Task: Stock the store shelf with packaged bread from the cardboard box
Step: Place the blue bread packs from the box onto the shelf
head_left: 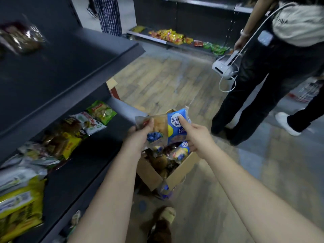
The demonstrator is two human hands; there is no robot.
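Left hand [140, 135] grips a clear plastic bread packet with blueberry print [157, 130], thumb over its top edge. Right hand [196, 135], at its 3 o'clock, pinches a blue printed bread packet [177, 125], one digit stretched up its face. The packets overlap. Open brown cardboard box [180, 171] sits at 6 o'clock below them, holding more packets. Dark grey metal shelf [84, 155] at 9 o'clock carries green and yellow snack bags [94, 120].

Left of the fingers [182, 122] bare shelf board [101, 139] lies beside snack packets [70, 137] — right of them stand a bystander's legs [245, 102].
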